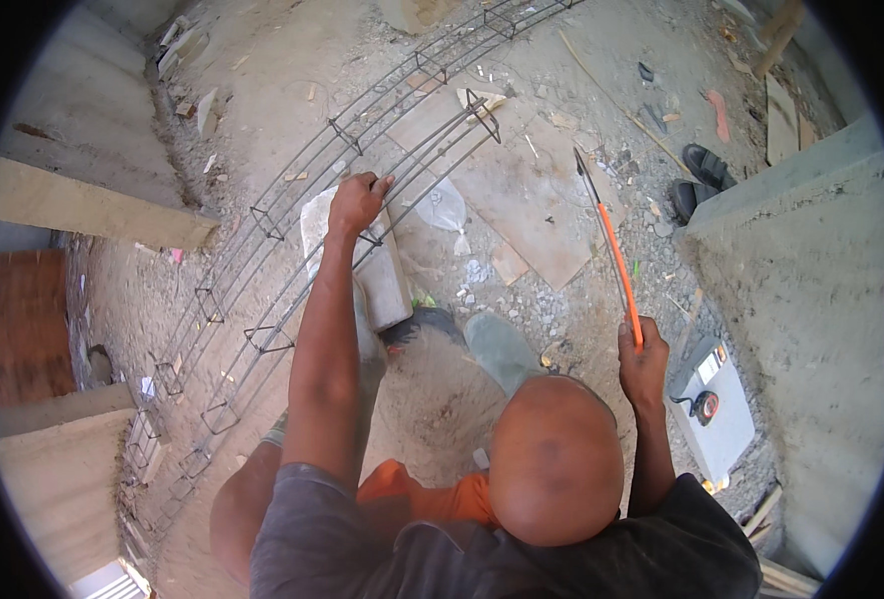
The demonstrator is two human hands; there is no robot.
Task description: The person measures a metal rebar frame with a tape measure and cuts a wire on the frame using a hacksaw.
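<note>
The left hand (358,206) is clamped on a rebar cage (370,239); the right hand (644,361) wraps around an orange hacksaw (614,251).

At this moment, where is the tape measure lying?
In the head view, the tape measure lies toward the right, on a pale block, right of and slightly below the right hand, which holds an orange tool.

Gritty ground (257,105) with rebar cage (345,138), flat panel (537,205), dark sandals (709,168).
</note>
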